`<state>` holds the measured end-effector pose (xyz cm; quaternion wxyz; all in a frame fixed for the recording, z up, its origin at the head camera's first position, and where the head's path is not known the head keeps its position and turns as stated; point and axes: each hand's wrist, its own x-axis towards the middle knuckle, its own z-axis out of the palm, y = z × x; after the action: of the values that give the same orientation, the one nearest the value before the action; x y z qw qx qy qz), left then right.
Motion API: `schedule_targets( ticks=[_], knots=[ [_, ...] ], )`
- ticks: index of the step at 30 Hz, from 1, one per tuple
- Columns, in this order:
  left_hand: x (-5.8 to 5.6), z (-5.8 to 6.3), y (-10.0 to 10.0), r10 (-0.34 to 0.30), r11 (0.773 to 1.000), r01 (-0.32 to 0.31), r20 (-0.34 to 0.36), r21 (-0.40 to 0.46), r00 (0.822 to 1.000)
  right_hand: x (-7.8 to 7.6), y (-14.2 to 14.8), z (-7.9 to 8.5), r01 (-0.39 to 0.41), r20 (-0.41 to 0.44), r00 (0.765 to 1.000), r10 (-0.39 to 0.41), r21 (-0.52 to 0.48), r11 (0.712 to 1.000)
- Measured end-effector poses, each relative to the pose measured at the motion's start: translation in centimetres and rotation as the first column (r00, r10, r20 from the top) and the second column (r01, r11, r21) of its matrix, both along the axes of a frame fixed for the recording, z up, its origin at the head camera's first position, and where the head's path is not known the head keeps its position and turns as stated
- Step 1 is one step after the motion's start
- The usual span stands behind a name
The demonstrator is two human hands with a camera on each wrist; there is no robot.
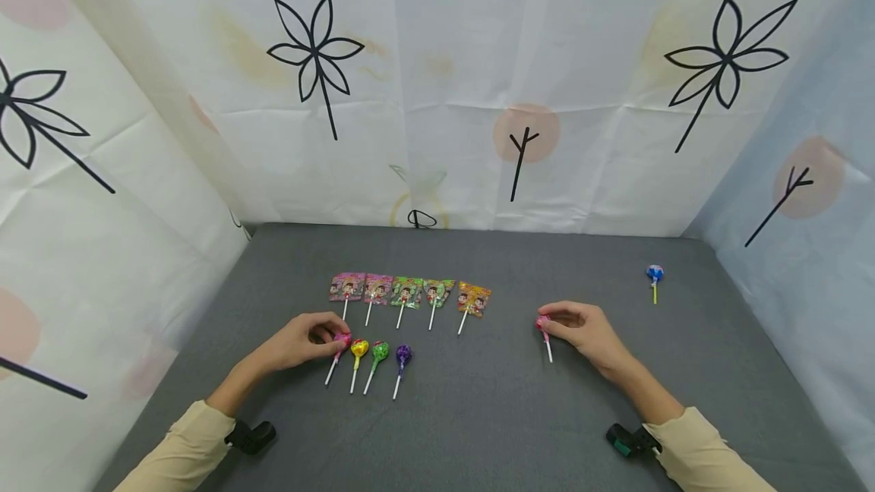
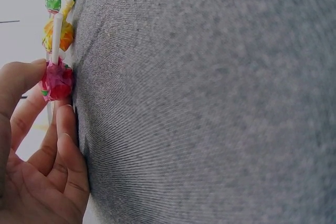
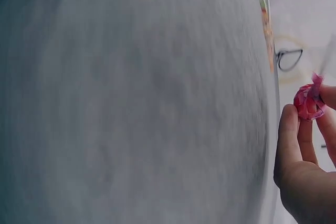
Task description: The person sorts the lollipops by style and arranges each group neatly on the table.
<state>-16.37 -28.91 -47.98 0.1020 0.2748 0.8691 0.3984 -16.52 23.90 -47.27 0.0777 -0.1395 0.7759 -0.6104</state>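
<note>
My left hand (image 1: 305, 340) pinches a pink-wrapped lollipop (image 2: 59, 83) between thumb and fingers, at the left end of the front row. Beside it lie a yellow lollipop (image 1: 359, 348), a green one (image 1: 380, 351) and a purple one (image 1: 404, 354), their white sticks toward me. Off to the right, my right hand (image 1: 586, 331) pinches another pink lollipop (image 3: 308, 102) by its head, its white stick slanting down in the head view. In the right wrist view this lollipop shows apart from the grey cloth.
Behind the front row lie flat-packed lollipops: two pink packets (image 1: 378, 288), two green packets (image 1: 407, 292) and an orange packet (image 1: 473, 299). A blue lollipop (image 1: 655, 273) with a yellow stick lies at the far right. A patterned white curtain (image 1: 444, 36) borders the grey table (image 1: 472, 424).
</note>
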Motion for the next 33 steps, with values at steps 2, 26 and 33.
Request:
schedule_targets(
  ticks=[2,26,33],
  knots=[
    [0.0,0.1,0.0,-0.002,1.000,0.002,-0.004,-0.001,1.000,0.1,-0.5,-0.1,-0.012,0.007,1.000,0.012,-0.012,1.000],
    [0.0,-0.1,-0.1,-0.003,1.000,0.003,-0.005,0.012,1.000,1.1,-6.3,-0.2,-0.115,0.071,0.990,0.123,-0.114,0.987],
    [-0.1,-0.1,-0.1,0.004,1.000,-0.004,-0.002,0.002,1.000,1.3,-7.7,-0.5,-0.186,0.073,0.977,0.199,-0.149,0.971]
  ],
)
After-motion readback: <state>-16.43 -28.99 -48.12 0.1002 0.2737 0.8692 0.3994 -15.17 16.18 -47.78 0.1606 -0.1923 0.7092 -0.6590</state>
